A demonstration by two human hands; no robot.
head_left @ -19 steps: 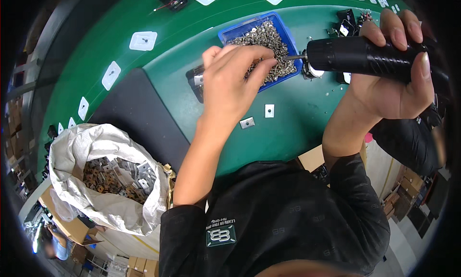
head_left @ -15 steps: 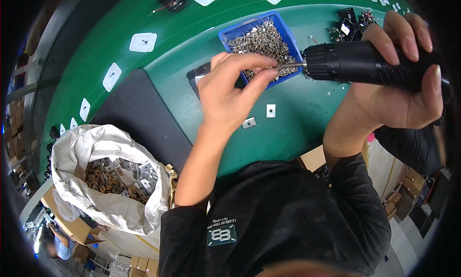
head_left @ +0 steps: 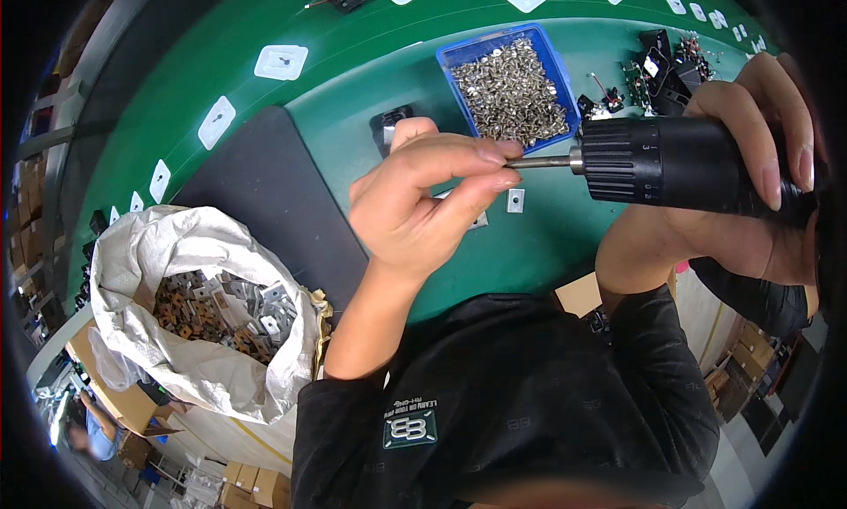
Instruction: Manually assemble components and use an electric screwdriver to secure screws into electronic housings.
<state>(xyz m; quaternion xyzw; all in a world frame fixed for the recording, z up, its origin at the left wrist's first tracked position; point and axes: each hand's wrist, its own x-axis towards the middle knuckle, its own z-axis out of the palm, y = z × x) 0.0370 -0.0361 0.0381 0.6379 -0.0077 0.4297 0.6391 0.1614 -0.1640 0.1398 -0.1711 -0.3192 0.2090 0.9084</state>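
My right hand [head_left: 728,231] wraps round a black power screwdriver [head_left: 662,165], which lies sideways and points left. Its metal bit [head_left: 544,162] reaches to the fingertips of my left hand [head_left: 410,205]. There the thumb and index finger pinch at the bit's tip; whatever small piece sits between them is hidden. Just beyond stands a blue bin [head_left: 448,77] heaped with short silver screws [head_left: 512,86]. Below the fingers, a small square metal plate [head_left: 515,200] with a dark centre lies on the green tabletop. Another such plate [head_left: 481,220] is partly covered by my left hand.
At left, a white woven sack [head_left: 203,377] holds many metal plates [head_left: 225,315], beside a dark grey board [head_left: 282,191]. Black parts with wires [head_left: 666,72] sit at the back right. White pieces [head_left: 281,62] line the green far strip [head_left: 353,41]. A black item [head_left: 388,125] lies behind my left hand.
The screwdriver has come lower and nearer, and more of its bit shows. My left fingertips have moved down from over the screws to the bin's near edge. The whole view has shifted slightly.
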